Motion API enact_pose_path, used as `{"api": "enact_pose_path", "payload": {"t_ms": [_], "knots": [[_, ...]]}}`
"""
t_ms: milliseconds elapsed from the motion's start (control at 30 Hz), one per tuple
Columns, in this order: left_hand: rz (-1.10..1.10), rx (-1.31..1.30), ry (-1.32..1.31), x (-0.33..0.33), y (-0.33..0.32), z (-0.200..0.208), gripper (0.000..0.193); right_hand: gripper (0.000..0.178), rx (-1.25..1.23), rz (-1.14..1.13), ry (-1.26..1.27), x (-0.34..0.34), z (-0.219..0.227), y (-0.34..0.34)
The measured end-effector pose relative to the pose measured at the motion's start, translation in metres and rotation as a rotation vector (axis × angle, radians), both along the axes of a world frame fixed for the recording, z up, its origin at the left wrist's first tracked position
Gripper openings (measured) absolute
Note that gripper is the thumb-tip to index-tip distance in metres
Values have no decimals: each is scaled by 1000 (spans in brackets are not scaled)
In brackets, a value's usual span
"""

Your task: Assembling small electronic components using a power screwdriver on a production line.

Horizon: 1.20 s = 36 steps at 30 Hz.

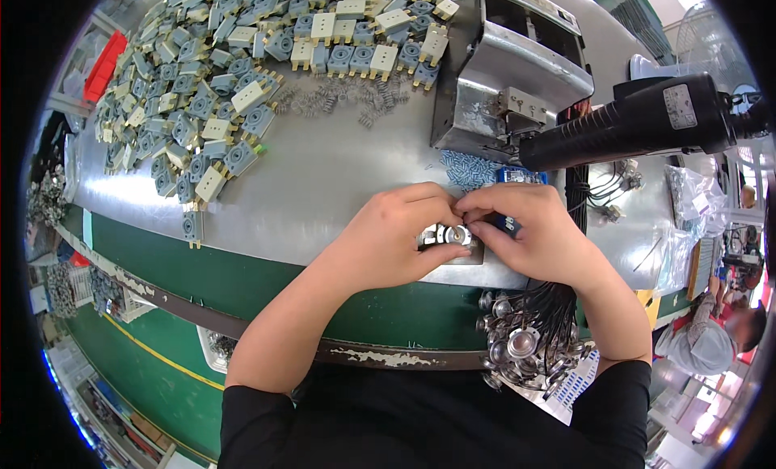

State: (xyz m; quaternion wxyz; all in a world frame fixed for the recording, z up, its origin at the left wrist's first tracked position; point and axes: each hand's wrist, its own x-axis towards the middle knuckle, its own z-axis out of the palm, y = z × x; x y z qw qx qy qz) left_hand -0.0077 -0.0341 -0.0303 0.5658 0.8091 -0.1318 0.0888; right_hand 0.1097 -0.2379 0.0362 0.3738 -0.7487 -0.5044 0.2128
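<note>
Round metal fitting [457,235], right of centre, gripped in the left hand [402,231]; right hand [529,231] bunches fingers there, grip unclear; likely aligning, needing steadiness next.

Grey-and-cream block-shaped parts [249,97] heaped on a shiny metal desk [339,166] and a black cylindrical power tool [630,123] showed a factory workshop.

Right of the frame's centre, the left hand [404,235] grips a round metal part [457,235], the right hand [533,231] close against it. Blocks [323,25] crowd the upper left, springs [323,97] below them. Screws [469,169] lie above the hands; a black driver [622,126] juts in at upper right.
</note>
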Motion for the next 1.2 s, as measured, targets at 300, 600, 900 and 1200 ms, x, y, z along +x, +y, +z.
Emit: {"api": "enact_pose_path", "payload": {"t_ms": [300, 600, 900, 1200], "knots": [[16, 46, -4, 3, -8, 7, 34, 28, -60, -111, -111, -4, 0, -6], [-16, 103, -54, 5, -3, 5, 29, 6, 480, -216, -525, 9, 30, -46], [-11, 112, -73, 6, -6, 6, 27, 102, 579, -244, 324, 46, 47, 4], [26, 100, -59, 4, -9, 9, 27, 109, 740, -257, 296, 52, 64, 33]]}}
